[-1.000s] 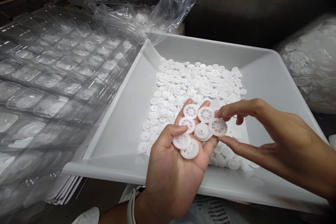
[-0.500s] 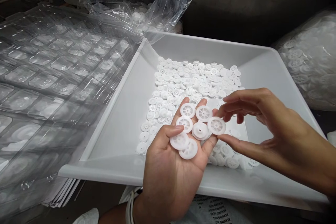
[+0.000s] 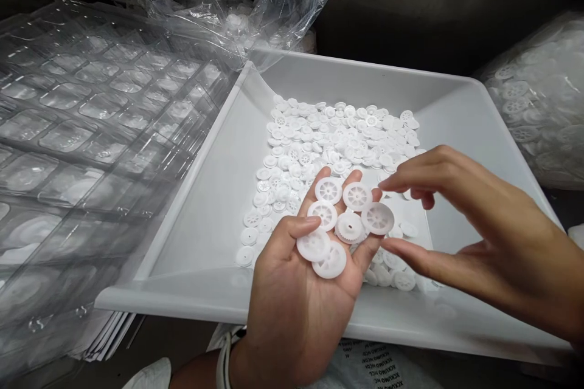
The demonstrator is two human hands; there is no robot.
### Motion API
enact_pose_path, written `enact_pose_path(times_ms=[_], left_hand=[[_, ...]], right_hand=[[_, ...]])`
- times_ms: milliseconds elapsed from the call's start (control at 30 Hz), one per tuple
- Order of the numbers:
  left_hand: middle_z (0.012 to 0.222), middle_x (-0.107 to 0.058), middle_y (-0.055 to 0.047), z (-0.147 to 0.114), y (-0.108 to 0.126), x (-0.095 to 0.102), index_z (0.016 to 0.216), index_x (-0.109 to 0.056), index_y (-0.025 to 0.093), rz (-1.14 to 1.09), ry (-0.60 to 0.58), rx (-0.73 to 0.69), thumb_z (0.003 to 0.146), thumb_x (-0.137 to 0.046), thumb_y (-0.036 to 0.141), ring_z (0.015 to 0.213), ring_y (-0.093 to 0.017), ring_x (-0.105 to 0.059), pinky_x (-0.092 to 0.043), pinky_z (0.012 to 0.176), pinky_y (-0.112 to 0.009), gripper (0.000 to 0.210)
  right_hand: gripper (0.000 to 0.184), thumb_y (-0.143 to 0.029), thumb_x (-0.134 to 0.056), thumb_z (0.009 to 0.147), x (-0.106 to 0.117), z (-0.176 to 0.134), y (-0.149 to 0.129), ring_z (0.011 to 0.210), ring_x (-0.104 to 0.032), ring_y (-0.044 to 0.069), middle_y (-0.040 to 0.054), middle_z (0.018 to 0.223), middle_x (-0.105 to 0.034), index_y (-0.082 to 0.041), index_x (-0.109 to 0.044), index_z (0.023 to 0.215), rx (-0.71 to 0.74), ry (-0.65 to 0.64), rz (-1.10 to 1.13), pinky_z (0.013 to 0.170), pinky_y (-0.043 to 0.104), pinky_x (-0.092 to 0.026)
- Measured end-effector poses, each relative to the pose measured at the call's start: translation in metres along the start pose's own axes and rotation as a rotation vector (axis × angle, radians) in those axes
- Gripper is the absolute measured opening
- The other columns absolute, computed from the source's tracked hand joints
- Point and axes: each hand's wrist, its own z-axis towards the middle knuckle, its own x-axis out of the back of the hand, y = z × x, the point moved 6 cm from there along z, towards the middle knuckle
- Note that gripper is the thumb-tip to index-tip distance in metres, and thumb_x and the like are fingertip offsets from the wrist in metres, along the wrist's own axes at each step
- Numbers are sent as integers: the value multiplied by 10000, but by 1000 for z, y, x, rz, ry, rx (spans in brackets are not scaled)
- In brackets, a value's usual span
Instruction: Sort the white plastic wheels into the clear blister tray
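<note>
Several white plastic gears lie spread over the palm and fingers of my left hand, palm up, its thumb pressing on the gears at the left. One gear shows a toothed rim, while others show spoked faces. The rightmost gear sits at the fingertips. Beside it is my right hand, thumb and forefinger apart with a gap around that gear; whether the thumb touches its edge I cannot tell. Below both hands, many similar white gears cover the floor of a pale grey tray.
Clear plastic blister trays are stacked at the left, overlapping the tray's side. An open clear bag with white parts stands behind the tray. Another full bag of gears is at the right. A printed sack shows below the tray's front edge.
My right thumb and forefinger have spread a little from the rightmost gear, whose face now looks duller and less clearly spoked. My left hand keeps its gears in nearly the same place.
</note>
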Motion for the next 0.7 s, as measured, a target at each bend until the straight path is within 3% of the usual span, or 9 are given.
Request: enact_pose_path(times_ms=[133,233,433,567,700], left_hand=[[1120,-783,-56,-1,-6,-1,1416,-532,240,-27,6,66,835,-554,151,1101,-232,-724,-516,1068,-413,589],[1018,-796,-46,-1,-8,-2,1421,-528,227,-36,13,76,826,-550,149,1027,-214,-746,-498,1078,-390,601],[1144,-776,-86,-1,-8,-2,1488,-458,213,-12,-37,74,868,-527,191,1129,-238,-714,-505,1064,-380,625],[1230,-751,-95,-2,-7,-1,1477,-471,225,-37,-51,76,880,-512,216,1143,-207,-708,-573,925,-270,598],[1275,-735,-83,-2,-7,-1,1442,-513,249,-47,-77,84,880,-500,203,1133,-212,-711,-589,895,-257,564]], right_hand=[[207,-314,-560,1010,-9,4,-15,1099,-463,231,93,1254,-482,-202,-589,1182,122,-23,-195,871,371,-466],[131,-210,-576,989,-16,3,-19,1111,-433,246,109,1286,-487,-167,-594,1112,154,-59,-204,873,389,-447],[157,-180,-605,967,-15,-2,-23,1145,-401,254,99,1333,-455,-186,-560,1116,198,-47,-187,902,394,-404],[130,-58,-519,986,-14,-3,-26,970,-469,171,57,1123,-554,-158,-599,1010,276,-79,-85,802,321,-395],[149,-70,-511,1005,-11,-4,-25,910,-505,155,35,1026,-616,-129,-648,1010,312,-81,-8,785,321,-400]])
